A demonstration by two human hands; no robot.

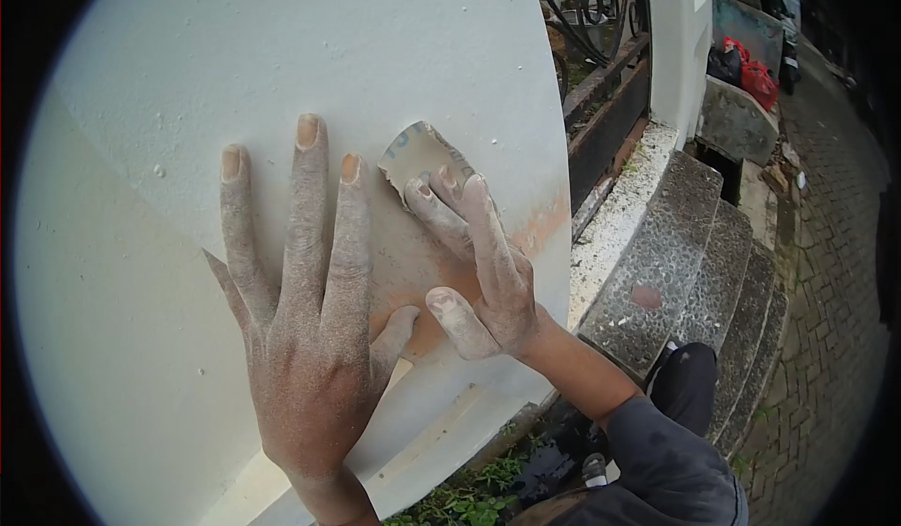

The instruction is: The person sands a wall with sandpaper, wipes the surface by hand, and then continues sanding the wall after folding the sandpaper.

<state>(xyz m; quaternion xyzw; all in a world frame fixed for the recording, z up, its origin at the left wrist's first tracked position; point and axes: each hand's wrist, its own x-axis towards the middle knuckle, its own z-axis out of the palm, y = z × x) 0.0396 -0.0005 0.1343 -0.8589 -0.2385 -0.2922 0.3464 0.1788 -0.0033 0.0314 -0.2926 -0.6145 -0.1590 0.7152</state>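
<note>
My left hand (pixel 310 291) lies flat against a white painted wall (pixel 422 38), fingers spread and dusted with pale powder. Beside it, my right hand (pixel 479 273) presses a curled piece of sandpaper (pixel 413 148) to the wall under its fingers. Printed lettering shows on the sandpaper's back, and its edges look torn. Dust coats the right fingers too, and the thumb stands apart from the paper. An orange-brown patch (pixel 434 331) shows on the wall between and below my hands. The sandpaper's gritty side is hidden.
A dark metal gate (pixel 608 108) stands right of the wall's edge. Speckled stone steps (pixel 657 244) go down toward a paved path (pixel 826 244). Red and black bags (pixel 756 83) sit on a concrete block. Green plants (pixel 469 498) grow at the wall's foot.
</note>
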